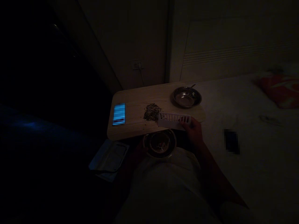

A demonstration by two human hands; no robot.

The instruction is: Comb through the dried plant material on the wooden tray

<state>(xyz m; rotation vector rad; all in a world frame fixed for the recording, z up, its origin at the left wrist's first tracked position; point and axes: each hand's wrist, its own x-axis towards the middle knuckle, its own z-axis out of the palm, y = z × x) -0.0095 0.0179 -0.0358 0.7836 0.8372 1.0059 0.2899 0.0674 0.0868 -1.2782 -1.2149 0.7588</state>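
My right hand (195,130) grips one end of a white slotted plastic strip (171,124), held low over the front edge of a small wooden table (133,98). The strip's other end is beside a pile of small dark and pale bits (152,112), perhaps grains or seeds. Below the table's front edge is a metal bowl (160,143) with some bits at its bottom. Deep shadow covers much of my left hand (141,150), which is closed on the bowl's left rim.
Another metal bowl (187,97) stands at the table's back right, a thin handle behind it. A lit, pixelated screen (119,114) lies on the left. Below it is a pale packet (109,157). A dark pixelated object (231,141) lies on the pale bedding (254,168).
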